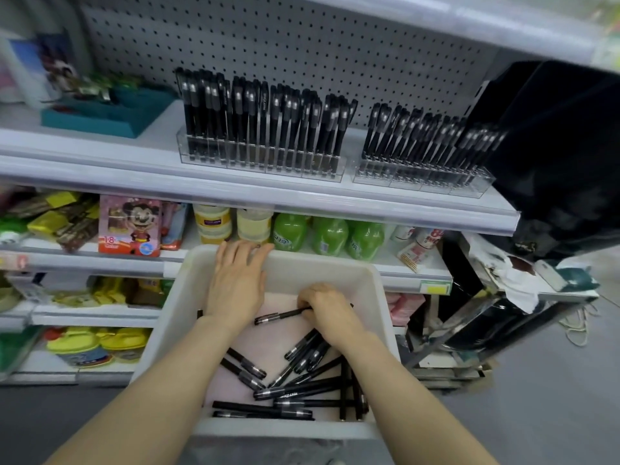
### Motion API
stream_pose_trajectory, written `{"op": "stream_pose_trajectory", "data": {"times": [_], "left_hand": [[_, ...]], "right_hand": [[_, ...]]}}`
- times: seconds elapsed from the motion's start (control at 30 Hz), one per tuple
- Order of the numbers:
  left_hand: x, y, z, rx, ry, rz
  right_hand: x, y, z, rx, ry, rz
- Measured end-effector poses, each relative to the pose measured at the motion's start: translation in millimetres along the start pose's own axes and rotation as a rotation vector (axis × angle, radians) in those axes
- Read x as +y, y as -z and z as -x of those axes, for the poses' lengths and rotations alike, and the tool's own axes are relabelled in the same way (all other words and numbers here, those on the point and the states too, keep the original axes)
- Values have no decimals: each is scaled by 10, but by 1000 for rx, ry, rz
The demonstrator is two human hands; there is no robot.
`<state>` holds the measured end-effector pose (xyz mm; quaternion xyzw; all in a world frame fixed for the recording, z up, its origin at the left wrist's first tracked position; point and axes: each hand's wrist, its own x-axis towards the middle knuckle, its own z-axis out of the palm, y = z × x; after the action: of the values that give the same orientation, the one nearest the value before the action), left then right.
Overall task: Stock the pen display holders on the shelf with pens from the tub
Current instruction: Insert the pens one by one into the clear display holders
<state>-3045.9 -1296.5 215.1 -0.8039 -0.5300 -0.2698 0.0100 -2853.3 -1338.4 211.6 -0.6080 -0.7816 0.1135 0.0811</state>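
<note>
The tub point(174, 317) sits just below the shelf, so each pen needs only a short lift. Loose pens point(302, 387) lie heaped toward its near right corner. The right hand point(327, 308), fingers curled, pinches one pen point(280, 316) off the tub floor. The left hand point(238, 283) lies flat, fingers straight, reaching the far rim, probably to steady the tub. On the shelf point(100, 152) beyond, the left holder point(261, 162) and right holder point(422, 179) stand by its front edge, both well filled; I cannot tell which slots are free.
</note>
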Motion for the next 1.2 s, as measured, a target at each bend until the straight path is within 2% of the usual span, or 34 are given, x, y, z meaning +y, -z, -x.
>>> {"op": "stream_pose_trajectory", "data": {"times": [0.17, 0.33, 0.53, 0.63, 0.9, 1.2], "left_hand": [[-33, 41, -67, -22, 35, 76], [71, 208, -249, -105, 78, 98], [644, 348, -743, 9, -28, 124], [1016, 308, -1093, 21, -152, 128], [1880, 10, -1938, 27, -327, 43], [2118, -337, -2274, 60, -258, -110]], "right_hand": [[24, 169, 49, 85, -89, -161], [99, 525, 116, 253, -148, -451], [377, 1162, 176, 451, -133, -776], [644, 1472, 197, 566, -156, -789], [1633, 2062, 195, 776, -281, -750], [2560, 2668, -61, 1089, -359, -505]]}}
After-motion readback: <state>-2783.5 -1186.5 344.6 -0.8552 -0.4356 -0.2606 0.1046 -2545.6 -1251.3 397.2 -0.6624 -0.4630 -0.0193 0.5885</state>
